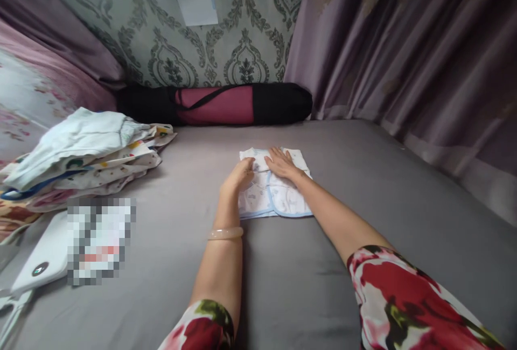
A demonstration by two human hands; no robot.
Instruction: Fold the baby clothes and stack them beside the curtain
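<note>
A small white baby shirt (pixel 288 199) with pale blue trim and a faint print lies folded on the grey bed sheet (pixel 283 280). My left hand (pixel 241 173) is at the shirt's left side, seen edge-on, with its fingers curled on the cloth near the upper left part. Some of those fingers are hidden from view. On the upper middle of the shirt, my right hand (pixel 281 163) rests palm down with its fingers stretched out and spread. The shirt's lower edge, with its rounded blue-bound front flap, shows below both hands.
At the left sits a pile of folded clothes (pixel 84 140). Nearer me are a white device (pixel 48 250), a pixelated item (pixel 105 242) and a white cable or handle (pixel 16 312). A black and maroon bag (pixel 218 105) lies along the patterned wall; purple curtains (pixel 363 43) hang right.
</note>
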